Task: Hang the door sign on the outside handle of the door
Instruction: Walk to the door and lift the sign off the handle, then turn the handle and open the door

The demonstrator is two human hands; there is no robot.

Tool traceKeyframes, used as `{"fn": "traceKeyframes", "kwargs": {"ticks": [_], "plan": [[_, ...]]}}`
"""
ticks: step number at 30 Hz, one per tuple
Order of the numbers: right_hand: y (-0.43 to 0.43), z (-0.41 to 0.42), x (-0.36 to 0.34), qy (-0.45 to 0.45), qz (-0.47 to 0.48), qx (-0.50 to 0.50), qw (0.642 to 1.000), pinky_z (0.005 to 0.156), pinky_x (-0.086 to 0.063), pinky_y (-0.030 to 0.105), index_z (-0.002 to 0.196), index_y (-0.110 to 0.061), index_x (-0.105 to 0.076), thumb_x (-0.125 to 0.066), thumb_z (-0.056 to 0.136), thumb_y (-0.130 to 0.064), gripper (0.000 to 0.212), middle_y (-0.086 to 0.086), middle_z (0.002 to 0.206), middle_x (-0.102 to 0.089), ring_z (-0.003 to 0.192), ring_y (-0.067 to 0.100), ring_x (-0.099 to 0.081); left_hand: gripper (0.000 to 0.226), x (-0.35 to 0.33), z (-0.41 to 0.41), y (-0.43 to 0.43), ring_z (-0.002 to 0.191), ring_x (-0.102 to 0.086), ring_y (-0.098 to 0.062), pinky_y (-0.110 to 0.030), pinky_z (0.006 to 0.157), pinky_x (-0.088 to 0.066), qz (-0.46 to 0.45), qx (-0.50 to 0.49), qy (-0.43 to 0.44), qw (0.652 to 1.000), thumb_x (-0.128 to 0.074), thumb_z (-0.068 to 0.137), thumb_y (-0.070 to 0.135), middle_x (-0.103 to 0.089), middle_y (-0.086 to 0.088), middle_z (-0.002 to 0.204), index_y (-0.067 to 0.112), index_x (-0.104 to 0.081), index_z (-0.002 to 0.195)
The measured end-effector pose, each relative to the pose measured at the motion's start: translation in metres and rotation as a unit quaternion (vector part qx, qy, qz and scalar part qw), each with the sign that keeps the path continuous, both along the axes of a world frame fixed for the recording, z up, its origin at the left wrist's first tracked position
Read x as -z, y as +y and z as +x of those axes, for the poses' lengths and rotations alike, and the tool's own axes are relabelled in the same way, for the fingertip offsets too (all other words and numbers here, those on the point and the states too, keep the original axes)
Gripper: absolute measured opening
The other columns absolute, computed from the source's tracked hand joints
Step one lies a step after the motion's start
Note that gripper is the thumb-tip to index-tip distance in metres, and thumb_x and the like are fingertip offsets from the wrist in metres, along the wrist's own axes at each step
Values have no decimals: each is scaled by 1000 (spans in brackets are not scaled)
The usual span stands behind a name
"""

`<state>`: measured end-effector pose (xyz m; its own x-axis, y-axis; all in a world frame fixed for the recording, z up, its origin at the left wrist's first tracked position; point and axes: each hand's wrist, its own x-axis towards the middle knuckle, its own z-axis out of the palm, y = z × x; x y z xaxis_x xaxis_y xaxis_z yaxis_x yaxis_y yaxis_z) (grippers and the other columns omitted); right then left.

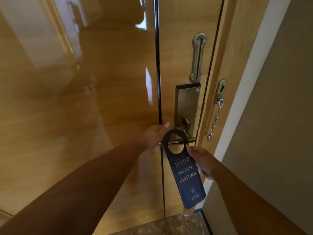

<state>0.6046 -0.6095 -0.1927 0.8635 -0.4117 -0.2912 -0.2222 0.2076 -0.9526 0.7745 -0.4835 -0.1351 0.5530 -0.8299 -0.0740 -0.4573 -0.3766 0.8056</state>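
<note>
Door sign: the dark blue card door sign, with a round hole at its top and "DO NOT DISTURB" in gold letters, is at the latch edge of the glossy honey-coloured wooden door. Its ring is looped round the slim silver lever handle, which shows through the hole; its long tail tilts down toward the door's bottom edge and the marble floor strip.

Left hand: the left hand reaches to the ring's far side by the handle's free end. Its grip looks closed on the ring's rim or the lever there, but the sign hides the fingers, so I cannot tell which. Probably it keeps the loop on the lever.

Right hand: the right hand pinches the sign's right edge just below the ring, thumb near the hole. The grip is closed on the card, likely to steer the tail.

Handle side: this handle sits under a brass lock plate with a thumb-turn, a slide track above and a security chain on the frame, which suggests the inside face.

Judgement: the door looks shut; the outside handle is not in view, so the task appears undone.
</note>
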Motion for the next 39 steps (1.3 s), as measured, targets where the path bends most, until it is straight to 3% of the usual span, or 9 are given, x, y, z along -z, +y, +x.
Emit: {"fn": "traceKeyframes", "kwargs": {"ticks": [2,7,11,15,18,22,27,34,39], "plan": [[-18,-19,4,5,-16,19,1000,78,-53,39,100,-7,-67,-57,74,-51,52,15,96,-74,92,26,-69,59,4,-13,-26,83,-61,-21,-30,69,-45,12,16,-57,998,-27,92,60,-67,-8,89,16,-65,96],[-55,-63,11,28,-32,53,998,73,-50,35,101,-6,-67,-53,80,-49,50,18,100,-73,92,27,-70,76,20,-32,-70,65,-60,-17,-36,66,-50,130,79,-239,959,-9,82,74,-62,-3,68,22,-64,82],[-72,-84,28,42,-20,61,997,79,-51,39,102,-4,-66,-51,85,-47,48,18,99,-73,94,30,-69,69,47,-34,-78,58,-50,-11,-31,59,-39,141,14,-211,967,-14,78,79,-50,5,59,26,-55,66],[-78,-86,35,54,-8,50,997,75,-50,36,100,-3,-65,-52,81,-50,52,20,98,-72,91,29,-70,81,63,-31,-79,76,-56,-16,-34,69,-39,90,-32,-58,994,-24,70,86,-56,0,76,17,-64,86],[-83,-79,39,49,-1,33,998,74,-51,36,102,-2,-64,-53,77,-53,58,21,99,-72,92,30,-70,74,75,-34,-76,56,-51,-13,-32,62,-39,1,-60,27,998,-32,62,89,-54,2,59,21,-60,60],[-87,-69,38,56,-2,11,998,77,-46,41,100,-7,-65,-51,77,-56,56,15,94,-74,90,27,-70,64,97,-37,-79,51,-51,-9,-28,53,-36,-61,-94,91,990,-37,68,83,-53,7,53,24,-59,53],[-80,-62,37,61,1,-5,998,80,-49,43,103,-14,-66,-52,78,-54,50,10,99,-74,95,27,-69,57,110,-39,-85,47,-53,3,-20,50,-36,-88,-136,64,985,-30,67,88,-58,20,47,44,-66,58],[-62,-67,27,51,-41,-9,998,69,-51,29,84,-29,-71,-46,86,-52,33,-4,80,-76,78,14,-71,59,103,-50,-81,68,-62,-21,-43,70,-49,-105,-178,123,971,-40,56,92,-66,3,68,43,-69,70],[-65,-79,15,35,-49,-10,998,60,-43,30,63,-33,-68,-42,89,-56,43,-6,60,-64,56,11,-58,65,102,-77,-65,57,-60,-15,-31,60,-43,-65,-204,68,975,-36,67,84,-61,7,51,27,-67,58]]}}
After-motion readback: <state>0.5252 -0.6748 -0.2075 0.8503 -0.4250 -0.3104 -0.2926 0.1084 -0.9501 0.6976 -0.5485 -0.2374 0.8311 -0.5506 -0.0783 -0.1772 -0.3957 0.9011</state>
